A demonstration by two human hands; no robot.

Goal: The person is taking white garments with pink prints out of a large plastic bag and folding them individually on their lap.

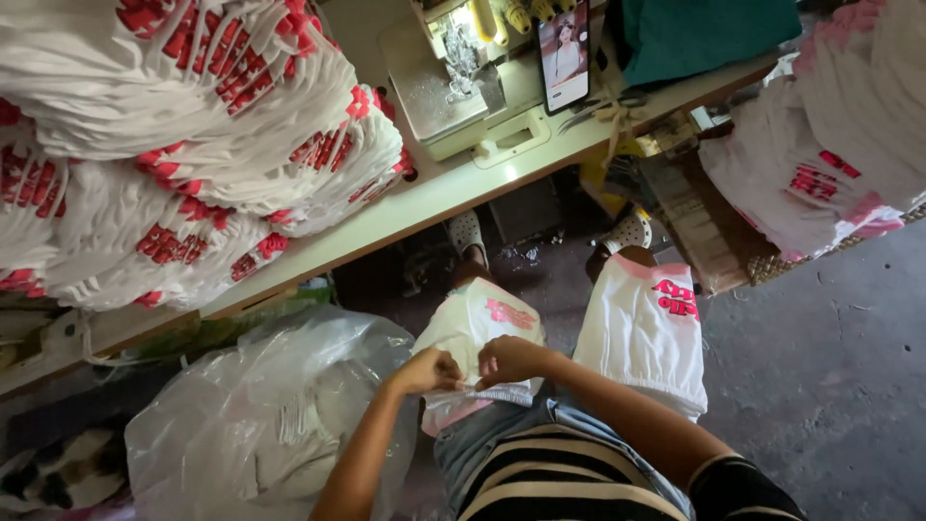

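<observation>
I sit facing a sewing table, looking down at my lap. My left hand and my right hand are close together, both pinching the near edge of a white garment with pink print that lies over my left knee. A second white garment with pink trim and red print is draped over my right knee, untouched. My fingers are curled on the fabric's hem.
A sewing machine stands on the pale table with a phone leaning beside it. Stacks of white printed garments fill the table's left; more lie at right. A clear plastic bag of garments sits at my left.
</observation>
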